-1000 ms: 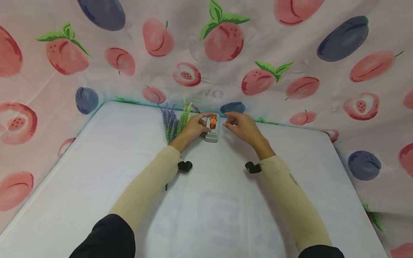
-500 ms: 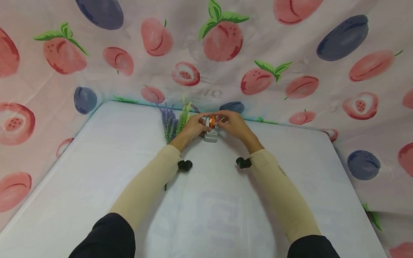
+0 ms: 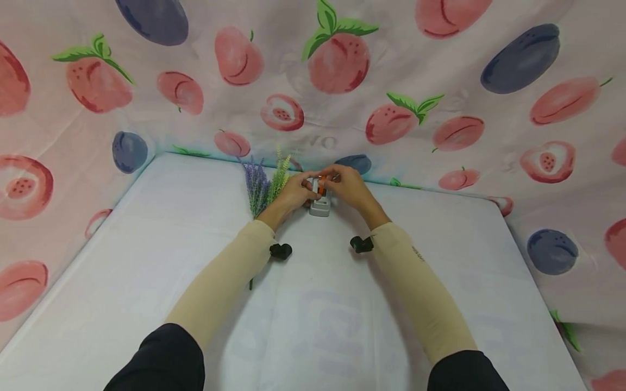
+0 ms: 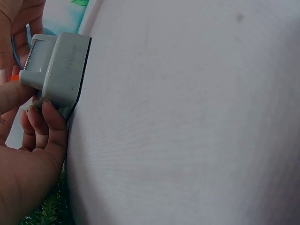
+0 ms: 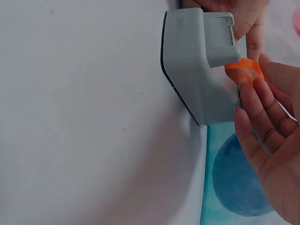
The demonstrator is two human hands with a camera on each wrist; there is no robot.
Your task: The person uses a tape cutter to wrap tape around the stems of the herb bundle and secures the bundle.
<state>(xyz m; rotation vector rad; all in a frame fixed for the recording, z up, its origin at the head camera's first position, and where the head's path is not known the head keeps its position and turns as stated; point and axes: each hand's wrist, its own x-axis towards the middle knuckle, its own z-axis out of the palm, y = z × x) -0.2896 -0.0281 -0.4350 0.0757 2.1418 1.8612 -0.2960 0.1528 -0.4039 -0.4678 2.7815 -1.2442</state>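
Observation:
A grey tape dispenser with a toothed cutter stands near the far edge of the table, between both hands. Its side bears raised lettering in the left wrist view. My left hand grips the dispenser from the left, thumb and fingertips on its body. From the other side my right hand pinches the orange tape core between thumb and index finger, at the dispenser's hollow. Its other fingertips lie along the grey wall. Part of the core is hidden behind the fingers and the dispenser body.
Artificial purple lavender and a yellow-green flower stem lie left of the left hand, their stalks passing under that wrist. A fruit-print cloth rises behind the white tabletop. Each wrist carries a small black camera.
The right hand has moved left from beside the dispenser and taken hold of the orange core. The left hand stays in place on the dispenser.

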